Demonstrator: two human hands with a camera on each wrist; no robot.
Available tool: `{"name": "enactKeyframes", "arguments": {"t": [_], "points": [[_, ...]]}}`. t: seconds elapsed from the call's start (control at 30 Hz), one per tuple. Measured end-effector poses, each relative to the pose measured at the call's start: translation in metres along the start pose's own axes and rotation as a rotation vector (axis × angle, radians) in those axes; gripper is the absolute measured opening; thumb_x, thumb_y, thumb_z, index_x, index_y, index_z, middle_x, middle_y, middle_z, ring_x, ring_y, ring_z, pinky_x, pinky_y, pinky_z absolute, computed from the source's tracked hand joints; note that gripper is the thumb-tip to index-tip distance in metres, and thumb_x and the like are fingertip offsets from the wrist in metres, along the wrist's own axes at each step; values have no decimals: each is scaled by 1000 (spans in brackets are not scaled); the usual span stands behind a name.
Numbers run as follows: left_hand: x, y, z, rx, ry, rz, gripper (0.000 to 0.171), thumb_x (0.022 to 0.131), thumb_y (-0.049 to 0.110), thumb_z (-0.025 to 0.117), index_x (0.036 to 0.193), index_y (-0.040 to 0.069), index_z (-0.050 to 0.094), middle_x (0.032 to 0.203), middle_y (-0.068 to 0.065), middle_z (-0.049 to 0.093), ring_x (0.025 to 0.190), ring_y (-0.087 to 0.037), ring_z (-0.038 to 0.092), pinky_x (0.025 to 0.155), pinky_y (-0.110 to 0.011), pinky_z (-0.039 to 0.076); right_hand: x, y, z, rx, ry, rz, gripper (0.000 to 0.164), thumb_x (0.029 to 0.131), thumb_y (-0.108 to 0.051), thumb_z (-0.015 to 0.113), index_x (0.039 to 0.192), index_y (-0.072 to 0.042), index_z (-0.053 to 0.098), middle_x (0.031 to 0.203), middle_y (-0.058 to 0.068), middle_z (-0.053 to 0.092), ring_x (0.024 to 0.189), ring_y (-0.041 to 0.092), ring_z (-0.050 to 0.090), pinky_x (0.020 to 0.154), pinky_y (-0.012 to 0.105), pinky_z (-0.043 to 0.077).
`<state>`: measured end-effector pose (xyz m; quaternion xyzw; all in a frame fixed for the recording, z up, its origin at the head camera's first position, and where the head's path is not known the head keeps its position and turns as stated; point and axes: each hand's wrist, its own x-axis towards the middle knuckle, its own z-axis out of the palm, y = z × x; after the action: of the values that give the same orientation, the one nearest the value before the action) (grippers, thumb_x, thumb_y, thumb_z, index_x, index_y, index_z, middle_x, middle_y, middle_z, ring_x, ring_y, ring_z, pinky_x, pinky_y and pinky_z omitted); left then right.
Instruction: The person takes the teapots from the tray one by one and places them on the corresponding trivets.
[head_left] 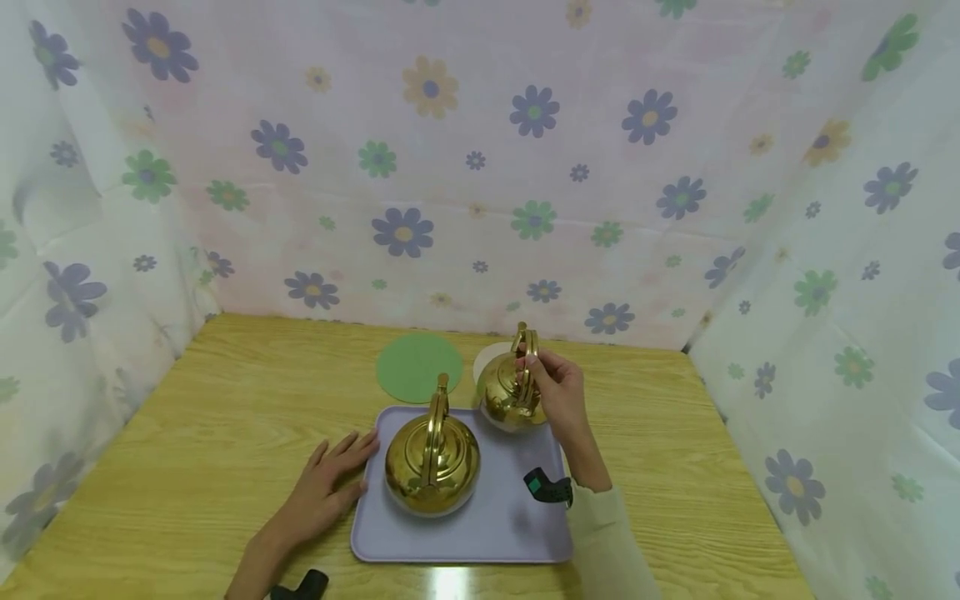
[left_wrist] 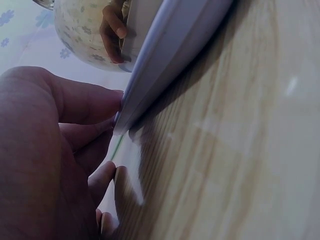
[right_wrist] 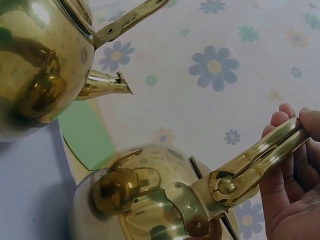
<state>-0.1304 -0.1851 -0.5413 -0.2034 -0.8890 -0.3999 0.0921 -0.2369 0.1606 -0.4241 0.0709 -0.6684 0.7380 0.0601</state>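
Note:
My right hand (head_left: 562, 396) grips the upright handle of a smaller golden kettle (head_left: 498, 400), which is over the far right part of a lavender tray (head_left: 517, 525) and partly covers a white round mat (head_left: 489, 357). In the right wrist view, fingers and thumb curl round that handle (right_wrist: 265, 157). A larger golden kettle (head_left: 432, 467) stands on the tray's left half, spout pointing away. Beside it, my left hand (head_left: 322, 492) touches the tray's left edge with spread fingers. The left wrist view has the thumb (left_wrist: 90, 102) against the tray's rim (left_wrist: 150, 60).
A green round mat (head_left: 418, 367) lies on the wooden table (head_left: 225, 400) behind the larger kettle. Flower-printed curtains (head_left: 480, 192) enclose the table at the back and both sides. Dark wrist devices (head_left: 547, 486) are worn on both wrists.

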Motion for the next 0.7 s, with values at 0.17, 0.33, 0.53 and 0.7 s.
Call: {"name": "enactKeyframes", "arguments": {"t": [0.17,0.33,0.53,0.7], "points": [[1,2,0,2,-3,-3,52,91,15,69,142,8,60,153,-12,52,143,-45,38,122,-62,10,3,2,-2,8,-8,-9,32,103,-6,57,125,18,61,103,33,68,79,18,70,74,24,61],[-1,0,1,1,6,2,52,91,16,69,142,8,60,152,-12,52,145,-40,38,124,-55,8,6,4,-3,10,-17,-12,33,103,-7,58,125,17,61,103,31,69,83,21,71,76,25,61],[-1,-3,3,7,13,4,52,90,14,70,141,9,61,152,-11,53,148,-32,38,123,-55,9,11,7,-4,6,-13,-2,31,103,-9,59,124,13,65,101,25,72,83,19,72,75,24,61],[-1,-2,3,5,10,-1,53,90,14,70,141,9,61,152,-10,53,147,-35,38,123,-56,9,17,7,-6,21,-31,-19,31,103,-6,57,124,16,63,97,23,72,79,14,70,73,22,60]]}}
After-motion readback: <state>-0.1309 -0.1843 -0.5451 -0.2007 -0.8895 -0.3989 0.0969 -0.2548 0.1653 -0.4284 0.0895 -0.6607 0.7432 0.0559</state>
